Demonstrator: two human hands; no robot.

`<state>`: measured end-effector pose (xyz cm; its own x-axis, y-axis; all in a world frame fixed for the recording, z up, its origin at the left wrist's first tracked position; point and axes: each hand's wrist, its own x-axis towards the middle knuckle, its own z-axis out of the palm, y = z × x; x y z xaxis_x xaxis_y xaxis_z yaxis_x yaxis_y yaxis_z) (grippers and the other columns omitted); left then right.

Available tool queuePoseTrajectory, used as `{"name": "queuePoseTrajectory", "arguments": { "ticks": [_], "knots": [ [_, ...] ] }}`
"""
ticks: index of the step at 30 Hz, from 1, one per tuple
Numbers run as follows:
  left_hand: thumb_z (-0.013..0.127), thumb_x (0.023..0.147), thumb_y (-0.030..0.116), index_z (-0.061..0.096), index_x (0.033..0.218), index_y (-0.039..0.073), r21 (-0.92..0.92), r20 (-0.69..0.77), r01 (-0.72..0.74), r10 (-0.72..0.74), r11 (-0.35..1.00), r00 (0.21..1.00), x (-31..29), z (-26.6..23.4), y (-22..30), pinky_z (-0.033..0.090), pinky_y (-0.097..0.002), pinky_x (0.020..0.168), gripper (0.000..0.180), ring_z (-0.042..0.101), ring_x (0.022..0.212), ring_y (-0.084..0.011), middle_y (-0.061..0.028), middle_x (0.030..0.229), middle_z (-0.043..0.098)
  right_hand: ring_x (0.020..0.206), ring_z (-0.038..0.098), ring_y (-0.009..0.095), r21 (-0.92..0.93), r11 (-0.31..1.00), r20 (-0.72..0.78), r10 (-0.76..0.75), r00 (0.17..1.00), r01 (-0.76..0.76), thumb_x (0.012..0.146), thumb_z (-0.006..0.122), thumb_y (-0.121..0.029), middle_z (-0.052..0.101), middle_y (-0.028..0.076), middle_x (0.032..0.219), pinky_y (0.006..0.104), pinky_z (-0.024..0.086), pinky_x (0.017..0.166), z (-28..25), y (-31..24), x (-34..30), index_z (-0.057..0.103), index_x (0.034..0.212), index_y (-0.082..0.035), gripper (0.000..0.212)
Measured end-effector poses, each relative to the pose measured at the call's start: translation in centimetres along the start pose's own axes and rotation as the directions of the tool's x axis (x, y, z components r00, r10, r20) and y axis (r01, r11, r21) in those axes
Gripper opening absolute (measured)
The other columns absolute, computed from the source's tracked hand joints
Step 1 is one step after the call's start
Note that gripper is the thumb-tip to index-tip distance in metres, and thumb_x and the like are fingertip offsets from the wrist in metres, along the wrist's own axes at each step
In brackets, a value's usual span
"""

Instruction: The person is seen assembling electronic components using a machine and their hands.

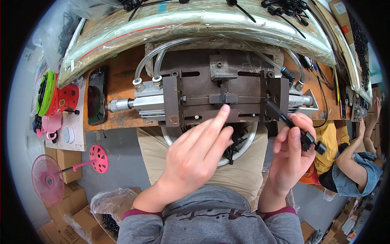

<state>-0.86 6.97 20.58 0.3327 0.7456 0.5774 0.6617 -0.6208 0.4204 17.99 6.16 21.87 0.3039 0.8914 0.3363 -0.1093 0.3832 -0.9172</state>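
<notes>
Pinching hand: From my distant seat I see the right hand, right of centre, its thumb and fingers pressed together on a black plastic piece.
Black piece: It slants through the right-centre of the frame, its narrow end overlapping the right block of the metal clamp, its knobbed end toward the lower right. I cannot tell whether its tip touches that block.
Feel: I judge it light and stiff, with a smooth skin that may slip a little; the narrow stem seems the part likeliest to crack under sideways bending.
Where to hold: I would grip the thicker body just above the knob, as the fingers roughly do here, leaving the stem free.
Left hand: It reaches up at centre, fingers stretched out, with nothing between them that I can see; its underside is hidden. One fingertip lies at the lower edge of a small dark block, touching or just beside it; I cannot tell which.
Writing: I find no readable mark on the black piece. Dark lettering crosses the grey shirt at the bottom, partly lost in folds. The cardboard boxes at lower left carry print too small for me to read.
</notes>
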Motion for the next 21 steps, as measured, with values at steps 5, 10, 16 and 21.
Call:
{"name": "queuePoseTrajectory", "arguments": {
  "ticks": [5,10,16,21],
  "knots": [
    [0.079,0.072,0.009,0.070,0.096,0.000,0.147,0.081,-0.024,0.012,0.989,0.997,0.1,0.8,-0.3,0.057,-0.0320,0.072,0.027,0.071,0.082,-0.0232,-0.0157,0.125,0.067,0.077,0.066,0.017,-0.289,0.942,0.103,-0.146,0.984,0.170,0.093,0.064,0.000,0.058,0.018,0.120,0.0252,0.055,0.061,-0.4,0.2,-0.3,0.064,0.111,0.002,0.017],
    [0.079,0.072,0.011,0.071,0.094,0.002,0.141,0.130,0.011,-0.029,0.990,0.991,0.9,0.4,-0.4,0.055,-0.0301,0.067,0.025,0.069,0.073,-0.0205,-0.0145,0.126,0.067,0.085,0.069,0.022,-0.469,0.840,0.195,-0.204,0.959,0.274,0.089,0.069,0.004,0.064,0.018,0.114,0.0307,0.061,0.071,-0.6,0.1,-0.8,0.065,0.108,0.002,0.020],
    [0.081,0.071,0.012,0.071,0.095,0.004,0.144,0.140,0.038,-0.059,0.989,0.988,0.7,0.4,-0.5,0.054,-0.0287,0.062,0.026,0.067,0.068,-0.0192,-0.0115,0.124,0.069,0.094,0.068,0.023,-0.645,0.544,0.350,-0.413,0.840,0.536,0.077,0.079,0.006,0.066,0.014,0.112,0.0303,0.060,0.077,-0.8,0.0,-0.4,0.071,0.104,-0.002,0.030],
    [0.085,0.070,0.015,0.073,0.097,0.006,-0.034,0.062,0.042,-0.040,0.999,0.997,1.2,-0.3,-0.3,0.053,-0.0270,0.060,0.031,0.070,0.071,-0.0186,-0.0092,0.111,0.074,0.090,0.069,0.023,-0.657,0.441,0.443,-0.431,0.786,0.611,0.071,0.076,0.011,0.067,0.012,0.110,0.0302,0.058,0.076,-0.8,0.5,-1.1,0.076,0.105,-0.001,0.036]
  ]
}}
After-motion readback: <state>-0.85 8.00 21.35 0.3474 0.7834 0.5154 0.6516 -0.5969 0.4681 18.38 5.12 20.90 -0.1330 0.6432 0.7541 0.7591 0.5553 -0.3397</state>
